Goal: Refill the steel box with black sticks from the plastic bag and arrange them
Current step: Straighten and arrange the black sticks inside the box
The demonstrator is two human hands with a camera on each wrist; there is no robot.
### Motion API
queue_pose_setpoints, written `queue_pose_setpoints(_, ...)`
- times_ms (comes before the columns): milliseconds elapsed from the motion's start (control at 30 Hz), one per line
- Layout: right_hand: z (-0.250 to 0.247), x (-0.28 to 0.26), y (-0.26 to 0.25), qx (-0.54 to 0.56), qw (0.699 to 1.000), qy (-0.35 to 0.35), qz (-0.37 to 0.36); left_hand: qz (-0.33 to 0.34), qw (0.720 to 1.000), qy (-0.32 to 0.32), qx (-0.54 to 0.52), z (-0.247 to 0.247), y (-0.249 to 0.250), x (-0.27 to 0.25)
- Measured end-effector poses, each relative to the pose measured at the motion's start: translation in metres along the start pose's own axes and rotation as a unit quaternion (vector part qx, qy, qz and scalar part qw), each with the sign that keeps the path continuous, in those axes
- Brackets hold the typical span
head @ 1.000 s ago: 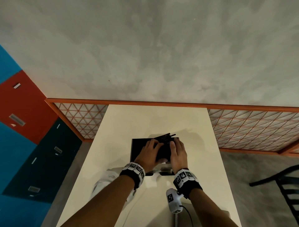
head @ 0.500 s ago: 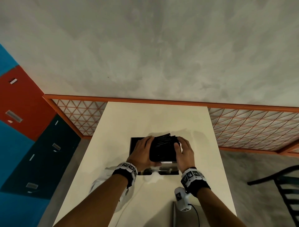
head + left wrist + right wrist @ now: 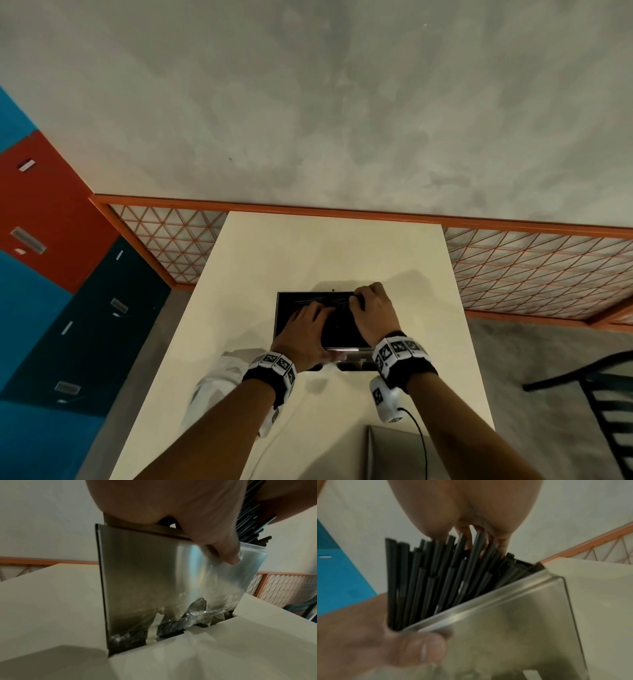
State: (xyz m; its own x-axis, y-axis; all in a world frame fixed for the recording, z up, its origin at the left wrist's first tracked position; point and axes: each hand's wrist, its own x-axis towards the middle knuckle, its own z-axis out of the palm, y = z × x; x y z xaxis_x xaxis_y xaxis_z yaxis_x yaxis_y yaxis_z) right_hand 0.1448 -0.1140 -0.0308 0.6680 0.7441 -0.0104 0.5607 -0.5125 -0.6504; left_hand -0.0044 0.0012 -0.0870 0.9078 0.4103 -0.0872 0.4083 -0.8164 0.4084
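The steel box [image 3: 280, 325] stands on the cream table, full of black sticks [image 3: 329, 302]. My left hand [image 3: 305, 330] lies over the sticks, and its thumb [image 3: 224, 543] presses the clear plastic bag [image 3: 240, 582] against the steel box's [image 3: 145, 574] front wall. At the box's far right corner my right hand [image 3: 373, 308] curls its fingers round the stick tops. In the right wrist view the black sticks [image 3: 436, 574] fan out unevenly above the steel box's [image 3: 513, 622] rim, with my right fingers [image 3: 503, 543] among them. The black sticks [image 3: 254, 520] jut up behind my left palm.
The table [image 3: 325, 246] ends at an orange mesh railing [image 3: 531, 267] against a grey wall. A crumpled white sheet [image 3: 219, 380] lies left of my left wrist. A grey box [image 3: 394, 452] sits at the near edge. A black chair [image 3: 599, 394] stands on the right.
Half a second ago both hands held the stick bundle by its sides. Now the left hand lies on top of the sticks and the right hand has moved to the far right corner.
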Motion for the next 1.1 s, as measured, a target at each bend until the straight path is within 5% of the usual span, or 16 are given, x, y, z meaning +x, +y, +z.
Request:
queue_pose_setpoints(167, 0.011, -0.021, 0.004, 0.013, 1.0, 0.016, 0.023, 0.005, 1.0, 0.017, 0.015, 0.001, 0.003, -0.008)
queue_pose_setpoints(300, 0.014, -0.039, 0.007, -0.003, 1.0, -0.002, -0.03, 0.026, 0.997, 0.071, 0.01, 0.005, 0.001, -0.014)
queue_pose_setpoints(500, 0.002, -0.042, 0.016, 0.021, 0.995, -0.028, -0.094, 0.044, 0.998, 0.045, 0.009, 0.004, 0.007, -0.02)
queue_pose_setpoints(633, -0.02, -0.026, 0.025, -0.041, 0.994, 0.019, -0.104, 0.044, 0.997, 0.058, 0.009, 0.005, 0.008, -0.024)
queue_pose_setpoints(800, -0.042, -0.016, 0.017, -0.298, 0.94, -0.155, -0.064, 0.044, 0.997, 0.062, 0.014, 0.009, 0.008, -0.031)
queue_pose_setpoints(967, -0.041, -0.009, 0.011, -0.333, 0.909, -0.249, -0.036, 0.043, 0.997, 0.058, 0.022, 0.01, 0.01, -0.034)
queue_pose_setpoints(1100, -0.037, -0.007, 0.005, -0.37, 0.891, -0.26, -0.042, 0.043, 0.997, 0.059, 0.026, 0.01, 0.011, -0.038)
